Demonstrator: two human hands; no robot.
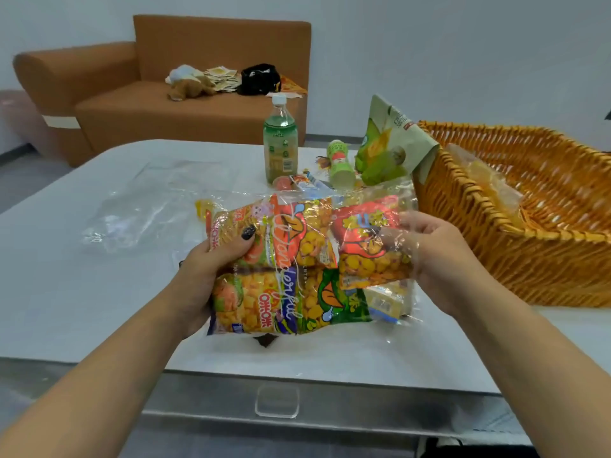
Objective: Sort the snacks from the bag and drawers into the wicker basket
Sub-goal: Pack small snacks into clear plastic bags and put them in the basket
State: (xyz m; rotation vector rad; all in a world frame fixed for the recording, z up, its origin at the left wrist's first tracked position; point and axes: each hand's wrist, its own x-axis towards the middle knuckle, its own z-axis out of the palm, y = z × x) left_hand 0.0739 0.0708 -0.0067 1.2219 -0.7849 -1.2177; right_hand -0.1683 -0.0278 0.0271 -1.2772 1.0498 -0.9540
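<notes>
Both hands grasp a clear plastic bag of colourful snack packets (307,269) above the white worktop (66,292): left hand (215,269) clutching its edge, right hand (429,256) pinching the opposite side. The orange wicker basket (529,259) sits just right of the right hand.

One wicker basket (515,252), one green bottle (280,140), one green tube (340,161), one green pouch (390,143), two clear bags (330,206) (142,206), two hands (211,272) (439,256).

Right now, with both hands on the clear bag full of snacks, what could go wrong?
The clear bag is held above the table by the left hand and right hand; packets may slip out. The upright green bottle stands close behind and could be knocked over on the way to the wicker basket.
</notes>
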